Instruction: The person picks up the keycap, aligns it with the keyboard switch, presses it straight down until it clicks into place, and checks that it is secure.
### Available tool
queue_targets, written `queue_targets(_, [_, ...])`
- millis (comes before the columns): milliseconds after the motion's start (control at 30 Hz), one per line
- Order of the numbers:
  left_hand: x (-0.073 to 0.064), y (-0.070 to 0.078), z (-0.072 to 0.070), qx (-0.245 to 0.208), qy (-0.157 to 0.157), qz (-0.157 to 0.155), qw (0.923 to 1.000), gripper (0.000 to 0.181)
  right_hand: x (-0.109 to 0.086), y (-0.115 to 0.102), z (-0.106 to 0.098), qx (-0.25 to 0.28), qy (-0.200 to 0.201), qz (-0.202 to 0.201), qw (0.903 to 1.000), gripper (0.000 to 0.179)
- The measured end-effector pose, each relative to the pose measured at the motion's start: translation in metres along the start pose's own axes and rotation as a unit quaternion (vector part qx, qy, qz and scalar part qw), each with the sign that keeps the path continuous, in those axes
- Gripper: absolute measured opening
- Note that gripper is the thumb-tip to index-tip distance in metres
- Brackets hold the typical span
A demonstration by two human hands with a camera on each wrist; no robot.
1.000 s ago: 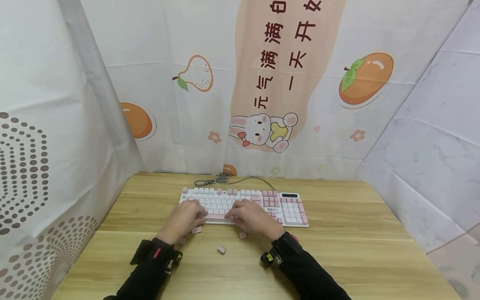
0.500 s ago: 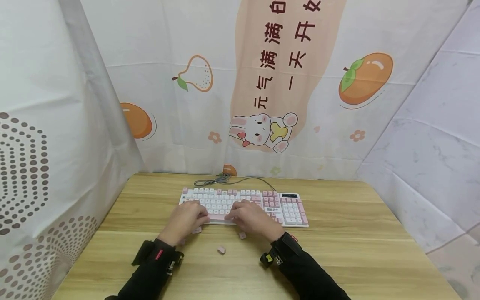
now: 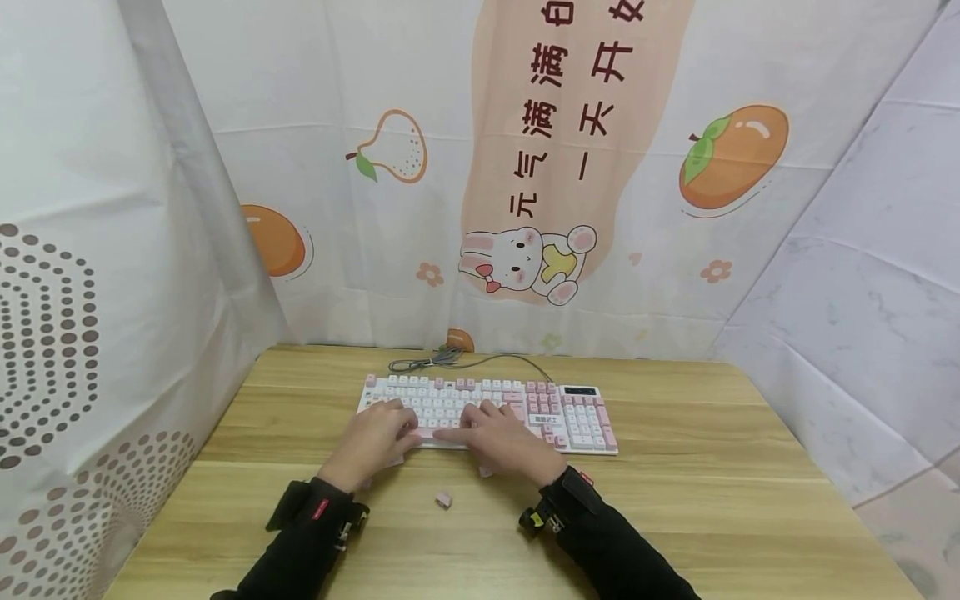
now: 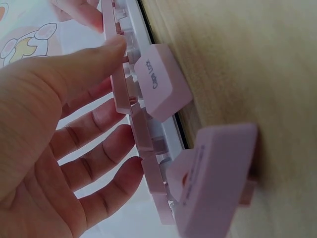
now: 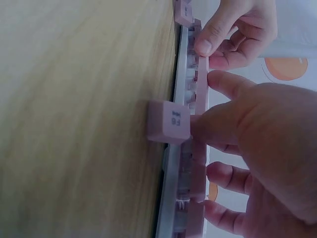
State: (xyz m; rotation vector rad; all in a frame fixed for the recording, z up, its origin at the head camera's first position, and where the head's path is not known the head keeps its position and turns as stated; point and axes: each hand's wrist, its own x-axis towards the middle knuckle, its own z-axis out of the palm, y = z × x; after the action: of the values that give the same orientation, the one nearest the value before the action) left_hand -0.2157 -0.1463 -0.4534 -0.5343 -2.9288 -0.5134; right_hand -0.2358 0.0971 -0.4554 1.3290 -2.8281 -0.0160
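Observation:
A pink and white keyboard [image 3: 427, 408] lies on the table, its long pink space bar [image 3: 427, 432] along the front edge. My left hand [image 3: 375, 442] is at its left part, the thumb on the space bar and the other fingers lightly bent over the key tops. My right hand [image 3: 510, 442] rests right of it, thumb stretched left along the space bar. In the left wrist view, a pink Caps Lock keycap [image 4: 163, 82] and a larger pink keycap [image 4: 218, 178] lie loose by the front edge. The right wrist view shows a small pink keycap [image 5: 168, 121] near my right thumb.
Another loose pink keycap [image 3: 444, 500] lies on the wooden table [image 3: 675, 517] between my forearms. The grey cable [image 3: 420, 364] is coiled behind the keyboard. Printed white sheets [image 3: 337, 208] hang at the back and sides of the table.
My right thumb has stretched left along the space bar, and the right hand has shifted slightly left. My left hand has slid a little to the right, its thumb now farther along the space bar.

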Motion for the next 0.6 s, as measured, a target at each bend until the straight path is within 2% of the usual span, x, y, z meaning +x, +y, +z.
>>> queue_targets(367, [0.0001, 0.0003, 0.0015, 0.004, 0.003, 0.0, 1.0, 0.016, -0.0013, -0.0049, -0.0061, 0.001, 0.013, -0.002, 0.9999, 0.079])
queue_targets(600, [0.001, -0.0007, 0.0031, 0.008, -0.002, 0.008, 0.9999, 0.016, -0.0002, -0.006, -0.0042, -0.007, 0.03, -0.001, 0.9995, 0.067])
